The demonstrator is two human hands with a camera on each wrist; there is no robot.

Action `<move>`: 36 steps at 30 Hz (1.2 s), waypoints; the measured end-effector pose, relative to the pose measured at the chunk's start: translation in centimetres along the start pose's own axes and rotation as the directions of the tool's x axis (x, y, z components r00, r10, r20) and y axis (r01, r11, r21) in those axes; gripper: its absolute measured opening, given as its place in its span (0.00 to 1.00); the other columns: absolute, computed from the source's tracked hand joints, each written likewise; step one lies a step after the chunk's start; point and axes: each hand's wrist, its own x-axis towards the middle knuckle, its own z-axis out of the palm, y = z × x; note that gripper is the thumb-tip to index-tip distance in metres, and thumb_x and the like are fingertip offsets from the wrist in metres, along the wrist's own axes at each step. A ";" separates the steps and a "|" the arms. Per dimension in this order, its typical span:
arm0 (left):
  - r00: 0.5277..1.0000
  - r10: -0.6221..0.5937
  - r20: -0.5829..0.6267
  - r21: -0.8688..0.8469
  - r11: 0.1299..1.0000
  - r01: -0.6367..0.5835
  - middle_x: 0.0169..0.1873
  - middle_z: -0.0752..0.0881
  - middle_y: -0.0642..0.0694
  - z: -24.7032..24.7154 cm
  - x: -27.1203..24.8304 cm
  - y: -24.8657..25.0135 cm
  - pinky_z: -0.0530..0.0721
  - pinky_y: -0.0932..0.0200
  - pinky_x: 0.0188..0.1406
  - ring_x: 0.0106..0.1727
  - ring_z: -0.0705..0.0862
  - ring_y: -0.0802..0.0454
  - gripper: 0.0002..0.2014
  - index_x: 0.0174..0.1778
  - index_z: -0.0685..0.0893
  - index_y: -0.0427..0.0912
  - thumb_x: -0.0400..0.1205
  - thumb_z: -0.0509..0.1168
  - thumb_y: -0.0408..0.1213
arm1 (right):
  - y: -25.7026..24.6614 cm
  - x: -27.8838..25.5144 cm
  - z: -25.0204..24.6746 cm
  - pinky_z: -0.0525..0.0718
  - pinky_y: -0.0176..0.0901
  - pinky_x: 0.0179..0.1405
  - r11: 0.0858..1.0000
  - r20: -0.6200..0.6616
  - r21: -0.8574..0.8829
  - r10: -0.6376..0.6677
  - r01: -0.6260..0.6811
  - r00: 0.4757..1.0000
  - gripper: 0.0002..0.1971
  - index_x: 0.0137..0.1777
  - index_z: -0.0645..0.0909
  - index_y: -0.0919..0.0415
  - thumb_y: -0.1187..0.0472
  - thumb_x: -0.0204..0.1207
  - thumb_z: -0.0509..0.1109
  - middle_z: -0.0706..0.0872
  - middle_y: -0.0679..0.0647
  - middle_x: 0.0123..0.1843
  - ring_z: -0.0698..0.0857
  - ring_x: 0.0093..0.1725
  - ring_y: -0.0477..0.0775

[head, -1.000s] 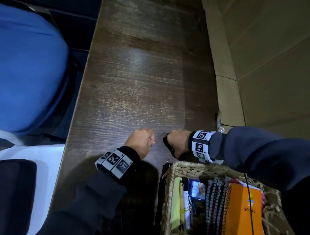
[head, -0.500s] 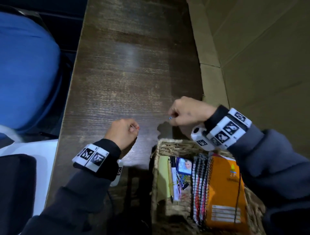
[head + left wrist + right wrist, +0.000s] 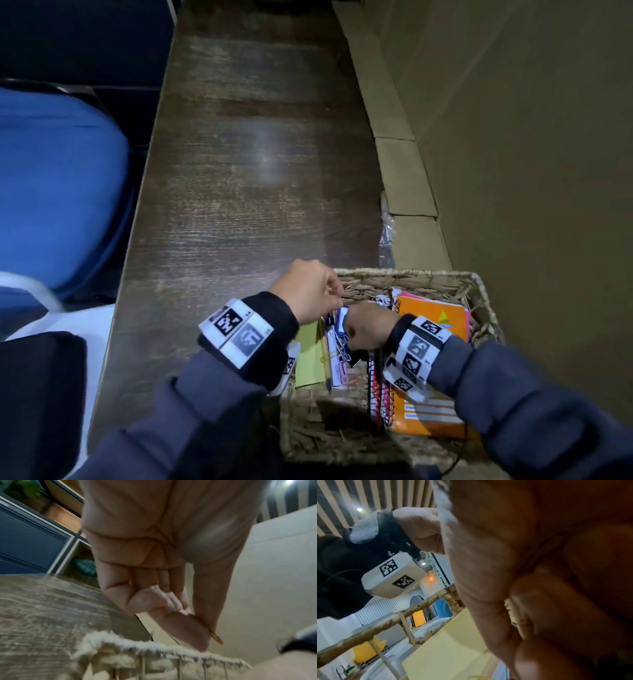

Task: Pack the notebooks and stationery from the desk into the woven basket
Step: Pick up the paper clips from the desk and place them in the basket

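- Head view: the woven basket (image 3: 481, 284) is set on the counter (image 3: 239, 192), against its right edge, with an orange spiral notebook (image 3: 428, 315), more spiral notebooks, a yellow pad (image 3: 310, 356) and a pencil seen inside.
- A thin orange clip (image 3: 216, 637) is pinched by the left hand (image 3: 308, 291) above the basket's rim.
- The right hand (image 3: 368, 329) is clenched low inside the basket; what it grasps cannot be told.

Dark wooden desk (image 3: 239, 178), blue chair (image 3: 58, 192)
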 end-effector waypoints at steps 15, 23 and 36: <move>0.947 -0.209 0.242 0.571 0.820 0.035 0.62 0.83 0.36 7.7 2.9 3.2 0.83 0.53 0.57 0.63 0.83 0.41 0.16 0.62 0.80 0.29 0.80 0.66 0.32 | 4.7 -5.1 -0.4 0.68 0.41 0.27 0.944 -0.372 0.327 0.092 0.037 0.924 0.16 0.26 0.75 0.59 0.55 0.73 0.69 0.74 0.59 0.25 0.73 0.26 0.54; 0.997 -0.077 0.006 0.270 0.960 0.072 0.47 0.91 0.42 3.5 1.9 1.3 0.85 0.56 0.51 0.50 0.89 0.45 0.10 0.45 0.90 0.41 0.78 0.67 0.42 | 4.3 -5.4 -0.6 0.67 0.41 0.24 0.950 -0.392 0.299 0.036 0.090 0.919 0.15 0.28 0.79 0.60 0.55 0.74 0.69 0.77 0.53 0.24 0.74 0.28 0.51; 0.992 0.090 0.089 0.251 0.962 -0.110 0.65 0.79 0.45 1.9 7.4 -12.6 0.80 0.50 0.65 0.66 0.78 0.43 0.26 0.69 0.78 0.50 0.73 0.70 0.32 | 2.0 -4.7 -11.7 0.79 0.41 0.36 0.916 -0.615 0.358 0.086 0.180 0.784 0.09 0.41 0.87 0.59 0.55 0.77 0.70 0.88 0.52 0.34 0.81 0.32 0.46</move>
